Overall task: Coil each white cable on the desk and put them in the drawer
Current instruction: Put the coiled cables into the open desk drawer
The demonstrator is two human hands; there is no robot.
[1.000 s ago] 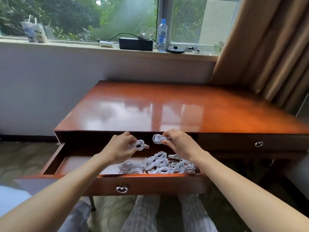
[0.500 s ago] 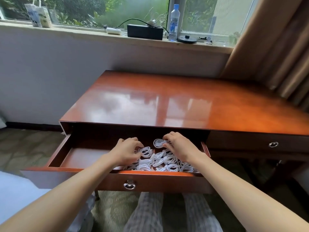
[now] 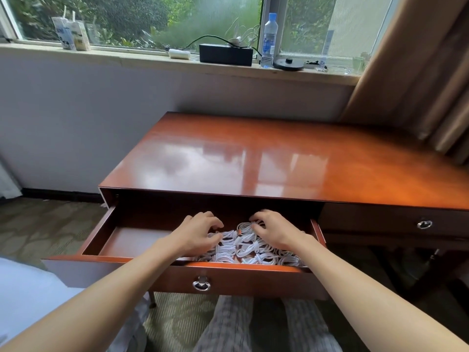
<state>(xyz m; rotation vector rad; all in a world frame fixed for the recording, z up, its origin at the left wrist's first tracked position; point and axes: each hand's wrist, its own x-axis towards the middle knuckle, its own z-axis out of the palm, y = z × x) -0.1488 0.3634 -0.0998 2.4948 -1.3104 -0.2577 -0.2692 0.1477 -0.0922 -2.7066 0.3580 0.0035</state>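
**Fig. – head cam, as I read it off my remote feed.**

- **Desk [image 3: 253, 158]:** glossy red-brown top w/ the window reflected in it, set vs. a pale wall below the sill.
- **Drawer [image 3: 132, 240]:** the left one of two, pulled well out toward the person. Ring pull [image 3: 201, 285] sits mid-front.
- **White cables [image 3: 243, 250]:** many small coils, each wrapped round its middle. They are heaped in the right half of the drawer, and the left half shows the drawer floor.
- **L hand [image 3: 200, 233]:** palm down inside the drawer, at the heap's left edge. Fingers bent, tips on or among the coils.
- **R hand [image 3: 272, 231]:** palm down over the heap's rear right. Fingers bent, tips touching a coil at the back.
- **Grip, both hands:** half curled, neither flat nor fisted. I can't tell whether either pinches a coil or only rests on it, since the fingers hide the contact. The hands are apart, w/ coils showing between them.
- **Second drawer [image 3: 380, 219]:** right of the open one, closed.
- **Sill, L to R:** two cartons [image 3: 71, 33], black box [image 3: 225, 54], water bottle [image 3: 269, 39], black disc [image 3: 288, 64].
- **Curtain [image 3: 418, 72]:** hangs at far right.
- **Bottom edge:** legs in checked trousers [image 3: 228, 326] below the drawer front.
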